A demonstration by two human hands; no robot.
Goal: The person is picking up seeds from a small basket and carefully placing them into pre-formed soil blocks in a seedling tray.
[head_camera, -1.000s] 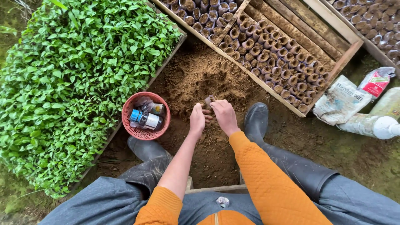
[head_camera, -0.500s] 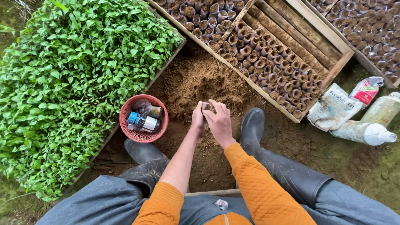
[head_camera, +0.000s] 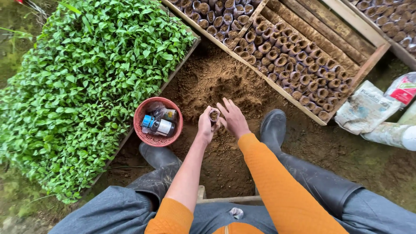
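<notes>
Over the loose brown soil heap (head_camera: pixel 216 86), my left hand (head_camera: pixel 205 128) pinches a small dark soil-filled seedling tube (head_camera: pixel 214 115) by its wall — soft, light, easily crushed; my right hand (head_camera: pixel 234 119) hovers, fingers spread, beside its rim.

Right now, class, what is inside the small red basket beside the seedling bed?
The red basket holds a dark bottle with a blue cap and some crumpled clear plastic. Whatever lies beneath them is covered.

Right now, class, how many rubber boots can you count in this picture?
2: the left boot stands just below the red basket; the right boot stands on the soil beside the right hand. Nothing suggests others are hidden.
</notes>
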